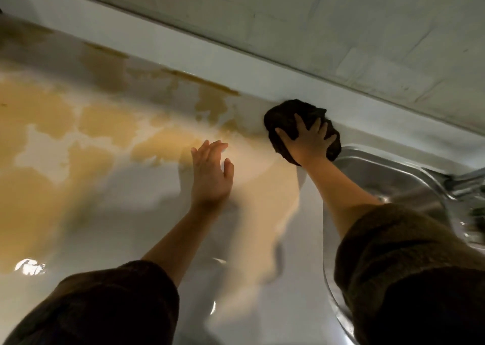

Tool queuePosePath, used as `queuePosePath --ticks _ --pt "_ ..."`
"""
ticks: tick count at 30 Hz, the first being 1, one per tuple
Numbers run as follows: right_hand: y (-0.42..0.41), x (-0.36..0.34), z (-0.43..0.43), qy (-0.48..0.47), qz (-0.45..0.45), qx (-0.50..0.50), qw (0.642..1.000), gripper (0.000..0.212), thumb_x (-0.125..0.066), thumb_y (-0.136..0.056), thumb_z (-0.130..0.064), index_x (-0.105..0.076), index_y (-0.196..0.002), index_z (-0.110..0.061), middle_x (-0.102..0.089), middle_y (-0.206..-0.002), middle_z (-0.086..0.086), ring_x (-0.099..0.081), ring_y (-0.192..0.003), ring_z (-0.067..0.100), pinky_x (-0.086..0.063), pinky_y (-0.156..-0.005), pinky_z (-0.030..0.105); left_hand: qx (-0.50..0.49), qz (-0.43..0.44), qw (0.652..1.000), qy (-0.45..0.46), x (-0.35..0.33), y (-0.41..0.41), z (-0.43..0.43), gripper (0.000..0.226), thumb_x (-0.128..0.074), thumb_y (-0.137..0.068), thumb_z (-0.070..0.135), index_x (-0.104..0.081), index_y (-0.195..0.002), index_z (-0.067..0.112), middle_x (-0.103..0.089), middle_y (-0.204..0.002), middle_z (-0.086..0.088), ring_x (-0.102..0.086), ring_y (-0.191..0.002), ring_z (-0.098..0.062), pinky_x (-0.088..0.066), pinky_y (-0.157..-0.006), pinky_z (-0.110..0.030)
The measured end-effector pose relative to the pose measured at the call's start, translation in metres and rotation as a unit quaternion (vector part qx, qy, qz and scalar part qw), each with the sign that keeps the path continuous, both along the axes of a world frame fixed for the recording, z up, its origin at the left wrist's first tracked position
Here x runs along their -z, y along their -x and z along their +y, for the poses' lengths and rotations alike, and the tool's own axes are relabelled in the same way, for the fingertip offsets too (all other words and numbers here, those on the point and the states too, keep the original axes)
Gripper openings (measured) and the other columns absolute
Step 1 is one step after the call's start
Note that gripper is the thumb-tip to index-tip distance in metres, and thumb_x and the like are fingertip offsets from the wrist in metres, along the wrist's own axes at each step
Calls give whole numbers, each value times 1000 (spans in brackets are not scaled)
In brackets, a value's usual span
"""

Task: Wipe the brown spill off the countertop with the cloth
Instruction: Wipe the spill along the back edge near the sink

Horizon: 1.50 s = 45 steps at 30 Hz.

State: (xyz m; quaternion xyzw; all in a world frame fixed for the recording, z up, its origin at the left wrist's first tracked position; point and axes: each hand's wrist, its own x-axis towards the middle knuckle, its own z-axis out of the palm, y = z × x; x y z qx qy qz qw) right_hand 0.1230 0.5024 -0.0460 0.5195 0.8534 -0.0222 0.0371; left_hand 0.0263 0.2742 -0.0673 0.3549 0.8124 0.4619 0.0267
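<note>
A wide brown spill covers the left and middle of the white countertop and runs up to the back ledge. My right hand presses flat, fingers spread, on a dark brown cloth bunched at the back of the counter against the ledge, just right of the spill's edge. Over the middle of the counter my left hand is held flat with fingers together and holds nothing. Whether it touches the surface I cannot tell. Both forearms reach out of dark sleeves.
A steel sink sits in the counter to the right, its rim right beside the cloth. A tap shows at the right edge. A white raised ledge and a tiled wall close off the back.
</note>
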Motion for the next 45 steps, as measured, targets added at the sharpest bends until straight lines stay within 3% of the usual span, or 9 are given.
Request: queuePosePath --ticks 4,9,16,21,26,32,40,45 --pt "44 1 -15 -6 1 15 1000 86 -20 -81 -83 -11 -152 -35 -8 -156 29 -5 -142 49 -1 -109 68 -12 -29 999 -18 -1 -3 0 40 -41 -83 14 -57 -119 9 -56 -128 -7 -32 -133 -21 -2 -116 -35" --pt "84 5 -37 -9 7 -69 998 78 -17 -86 -78 -10 -152 -37 -10 -157 27 -5 -143 47 -1 -110 66 -23 -27 999 -26 -5 -4 -1 38 -43 -83 7 -57 -118 6 -56 -128 -10 -35 -133 -25 -1 -115 -33" --pt "36 7 -34 -9 16 -219 975 74 -17 -82 -81 -16 -148 -47 -13 -160 13 -7 -146 35 -4 -115 60 -10 -8 1000 -6 -4 0 -4 39 -42 -84 14 -58 -118 7 -58 -126 -9 -37 -131 -27 -8 -116 -41" --pt "4 8 -27 -21 17 -177 984 79 -12 -77 -83 -18 -147 -47 -14 -160 12 -7 -147 33 -4 -114 58 -12 -22 1000 -11 -8 -3 -3 38 -42 -85 14 -58 -118 7 -59 -125 -8 -38 -131 -27 -8 -116 -40" --pt "49 6 -34 -21 1 -106 994 79 -20 -82 -82 -15 -150 -42 -9 -159 17 -5 -145 39 -1 -112 63 -9 -39 999 -29 -6 -2 -2 38 -42 -83 13 -57 -118 9 -58 -126 -7 -36 -132 -25 -6 -116 -38" --pt "99 3 -43 -11 17 -137 990 78 -20 -83 -81 -16 -150 -41 -10 -159 19 -5 -144 43 1 -112 65 -26 -41 998 -36 -8 -3 -3 39 -42 -83 10 -56 -119 7 -56 -128 -9 -35 -133 -25 -9 -116 -41" --pt "55 6 -49 -17 5 -270 963 77 -20 -81 -81 -16 -149 -46 7 -162 0 2 -146 36 0 -114 62 -19 -40 998 -32 -6 -1 -4 43 -36 -85 21 -56 -121 8 -57 -127 -9 -36 -132 -26 -11 -116 -44" --pt "54 9 -43 -22 5 -232 972 70 -25 -86 -76 -17 -148 -46 -3 -162 1 -2 -146 36 -2 -114 62 -29 -50 997 -46 -6 -3 -5 41 -37 -85 20 -56 -120 11 -57 -127 -6 -34 -131 -20 -9 -117 -40"
